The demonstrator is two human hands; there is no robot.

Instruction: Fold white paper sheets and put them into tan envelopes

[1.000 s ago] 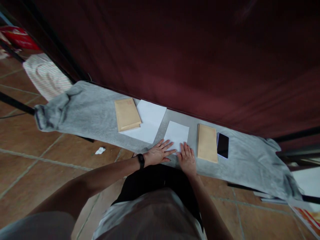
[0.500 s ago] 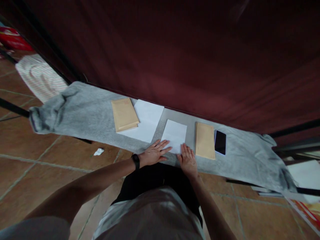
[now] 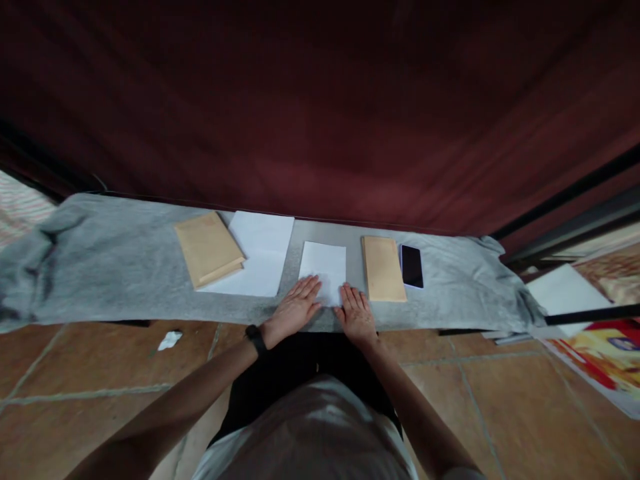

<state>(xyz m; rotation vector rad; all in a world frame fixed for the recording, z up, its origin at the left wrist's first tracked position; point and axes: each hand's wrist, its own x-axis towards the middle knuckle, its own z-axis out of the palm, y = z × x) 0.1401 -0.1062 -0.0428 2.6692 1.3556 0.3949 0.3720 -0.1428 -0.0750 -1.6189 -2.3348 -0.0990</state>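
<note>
A small white sheet of paper (image 3: 324,263), seemingly folded, lies on the grey cloth in front of me. My left hand (image 3: 295,307) rests flat at its lower left edge, fingers stretched out over the corner. On the lower right edge lies my right hand (image 3: 357,313), its fingers extended and slightly apart. Neither hand grips anything. To the left, brown envelopes (image 3: 207,248) are stacked partly over larger white paper (image 3: 263,250). Beside my right hand are more brown envelopes (image 3: 384,270), with a dark-screened phone (image 3: 412,267) to their right.
The grey cloth (image 3: 125,267) covers a long narrow bench against a dark red curtain (image 3: 320,133). A crumpled white tissue (image 3: 170,341) lies on the tiled floor. At right are a black bar (image 3: 590,315) and a colourful printed box or sheet (image 3: 607,353).
The camera view has turned, so the bench sits more level and shifted left. My left hand has drawn back from across the paper to its left edge; my right hand stays at the lower right.
</note>
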